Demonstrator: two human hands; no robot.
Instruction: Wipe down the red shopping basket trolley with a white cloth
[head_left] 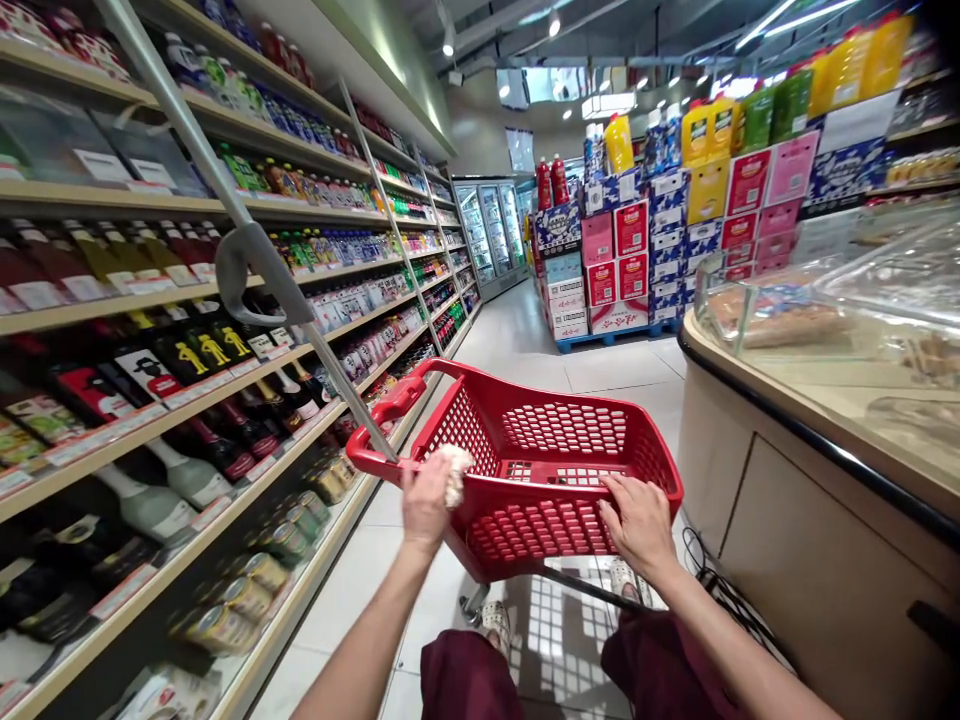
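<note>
A red plastic shopping basket cart (637,455) stands on the tiled floor right in front of me, empty inside. My left hand (426,500) is closed on a crumpled white cloth (454,470) pressed against the basket's near left rim. My right hand (639,518) lies on the near right rim with its fingers spread flat on the plastic. The cart's grey pull handle (247,265) slants up to the left from the rim.
Shelves of bottles and cans (187,400) run along the left. A curved beige counter with a glass food case (817,330) stands on the right. Stacked boxes and juice bottles (630,250) stand ahead, with fridges (491,230) at the aisle's end.
</note>
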